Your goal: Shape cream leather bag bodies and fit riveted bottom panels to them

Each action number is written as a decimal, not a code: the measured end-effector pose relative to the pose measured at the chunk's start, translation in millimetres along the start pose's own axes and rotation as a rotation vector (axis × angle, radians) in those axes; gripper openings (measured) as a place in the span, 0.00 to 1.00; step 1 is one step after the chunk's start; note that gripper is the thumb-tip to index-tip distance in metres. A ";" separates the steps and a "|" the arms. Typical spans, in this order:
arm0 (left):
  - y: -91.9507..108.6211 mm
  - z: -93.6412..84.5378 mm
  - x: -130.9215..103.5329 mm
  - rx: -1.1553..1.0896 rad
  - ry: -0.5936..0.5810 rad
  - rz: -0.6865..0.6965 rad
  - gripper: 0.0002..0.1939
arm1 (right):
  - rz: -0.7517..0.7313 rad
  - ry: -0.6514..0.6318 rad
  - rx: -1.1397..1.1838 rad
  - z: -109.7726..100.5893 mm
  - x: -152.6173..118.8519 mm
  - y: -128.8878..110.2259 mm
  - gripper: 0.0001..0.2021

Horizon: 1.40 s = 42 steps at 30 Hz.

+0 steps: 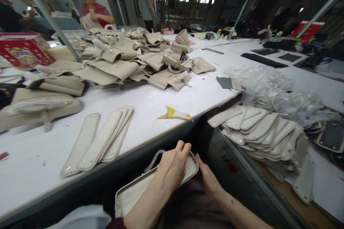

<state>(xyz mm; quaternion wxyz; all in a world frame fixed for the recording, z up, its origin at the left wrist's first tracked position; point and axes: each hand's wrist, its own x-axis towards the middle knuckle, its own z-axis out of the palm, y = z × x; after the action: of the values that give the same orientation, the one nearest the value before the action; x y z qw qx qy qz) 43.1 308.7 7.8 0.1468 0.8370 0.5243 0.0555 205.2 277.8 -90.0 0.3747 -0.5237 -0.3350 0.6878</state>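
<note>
On my lap lies a cream handbag (134,196) with a piped rim and its long, pale flat side facing up. A loop wrapped in clear plastic (156,160) pokes out behind it. My left hand (172,166) reaches across the bag's far end, fingers bent and closed on it. My right hand (208,177) grips the same end from the right, its thumb against the rim and its other fingers hidden below. On the table edge ahead, several cream base panels with metal studs (109,139) lie overlapped. Beyond my hands rests a yellow and white tool (174,113).
Beige bag pieces (118,69) are heaped across the white table (150,143). To my right, a pile of studded panels (266,128) stands on a lower surface, with clear plastic bags (266,78) behind. A red carton (25,50) sits left. A person in red (98,14) works opposite.
</note>
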 end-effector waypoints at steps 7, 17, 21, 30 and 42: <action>-15.7 -5.9 39.7 0.060 -0.140 0.156 0.10 | -0.232 -0.060 -0.497 4.2 -21.5 -38.4 0.23; -37.2 -1.6 53.6 -0.075 -0.200 0.195 0.16 | -0.248 0.044 -0.825 16.9 -19.3 -49.5 0.23; -42.0 2.4 52.8 -0.151 -0.217 0.170 0.18 | -0.253 0.040 -0.823 19.5 -22.3 -49.7 0.24; -49.6 7.7 59.3 -0.291 -0.283 0.115 0.18 | -0.035 -0.040 -0.383 -1.4 -1.2 -41.8 0.29; -50.5 17.0 72.0 -0.418 -0.348 0.160 0.17 | 0.180 0.094 -0.555 -8.2 15.4 -44.5 0.22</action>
<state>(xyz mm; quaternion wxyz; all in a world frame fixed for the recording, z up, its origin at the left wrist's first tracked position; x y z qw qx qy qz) 35.9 390.5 -28.1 0.3991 0.8241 0.4008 0.0295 217.9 313.7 -61.1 0.1697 -0.6650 -0.4446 0.5756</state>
